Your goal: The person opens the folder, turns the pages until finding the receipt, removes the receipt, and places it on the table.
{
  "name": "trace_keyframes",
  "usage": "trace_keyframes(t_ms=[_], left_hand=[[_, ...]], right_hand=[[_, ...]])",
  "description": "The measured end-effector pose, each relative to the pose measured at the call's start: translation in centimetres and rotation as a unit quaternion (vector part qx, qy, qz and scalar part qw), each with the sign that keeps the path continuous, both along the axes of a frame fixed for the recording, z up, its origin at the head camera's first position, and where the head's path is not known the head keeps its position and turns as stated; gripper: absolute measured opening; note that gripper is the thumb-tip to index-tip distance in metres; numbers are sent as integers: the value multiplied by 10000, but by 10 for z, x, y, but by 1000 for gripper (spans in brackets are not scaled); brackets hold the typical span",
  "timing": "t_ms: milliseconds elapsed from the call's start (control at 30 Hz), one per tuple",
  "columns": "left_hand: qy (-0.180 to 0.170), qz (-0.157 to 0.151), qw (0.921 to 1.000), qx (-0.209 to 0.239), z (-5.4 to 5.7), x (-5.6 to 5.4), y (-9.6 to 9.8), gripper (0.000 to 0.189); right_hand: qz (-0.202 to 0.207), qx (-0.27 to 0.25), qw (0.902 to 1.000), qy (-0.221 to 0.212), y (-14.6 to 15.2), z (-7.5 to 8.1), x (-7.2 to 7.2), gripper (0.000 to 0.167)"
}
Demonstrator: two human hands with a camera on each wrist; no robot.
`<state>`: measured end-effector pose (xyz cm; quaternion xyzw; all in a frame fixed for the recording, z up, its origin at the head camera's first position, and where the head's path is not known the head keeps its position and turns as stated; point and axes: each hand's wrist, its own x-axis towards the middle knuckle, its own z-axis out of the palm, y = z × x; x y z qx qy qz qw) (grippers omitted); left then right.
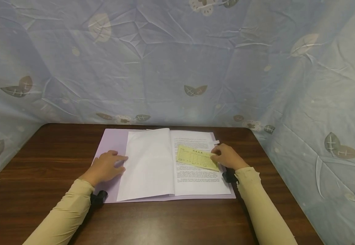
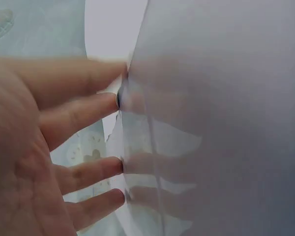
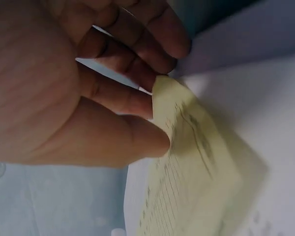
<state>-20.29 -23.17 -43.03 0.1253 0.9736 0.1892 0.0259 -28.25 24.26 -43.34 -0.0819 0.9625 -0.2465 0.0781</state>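
A yellow printed slip point(image 1: 197, 158) with a table grid lies over the right-hand page of an open document point(image 1: 196, 183). My right hand point(image 1: 227, 156) pinches the slip's right end between thumb and fingers; in the right wrist view that end of the slip point(image 3: 187, 132) bends up and casts a shadow on the page. The left page point(image 1: 150, 163) is blank white. At its left edge my left hand point(image 1: 106, 167) rests with fingers spread, the fingertips right at the paper's edge. In the left wrist view those fingers point(image 2: 83, 174) are extended, with nothing gripped.
The document lies in a light purple folder point(image 1: 111, 143) on a dark brown wooden table point(image 1: 55, 156). A small white tab point(image 1: 216, 142) sticks out at the right page's edge. Patterned blue-grey cloth point(image 1: 165, 68) hangs behind the table and at both sides.
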Motion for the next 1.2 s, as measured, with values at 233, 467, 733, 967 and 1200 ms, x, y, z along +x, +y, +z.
trace_keyframes(t_ms=[233,467,733,967,1200], left_hand=[[-384,-2,9993,23,2,2,-1,83],[-413,-15,9991,53,4,4,-1,83],[-453,17,9989,65,5,4,1,82],[-477,37,9988,50,7,5,1,83],[-476,33,9988,68,6,5,1,82]], right_hand=[[174,3,9998,-16,16,1,-5,33],[200,-205,9996,-50,20,-2,-7,18],[219,-781,9967,5,26,-1,-13,12],[73,-1753,9845,14,49,14,-21,18],[-129,-1488,9887,92,94,24,-33,37]])
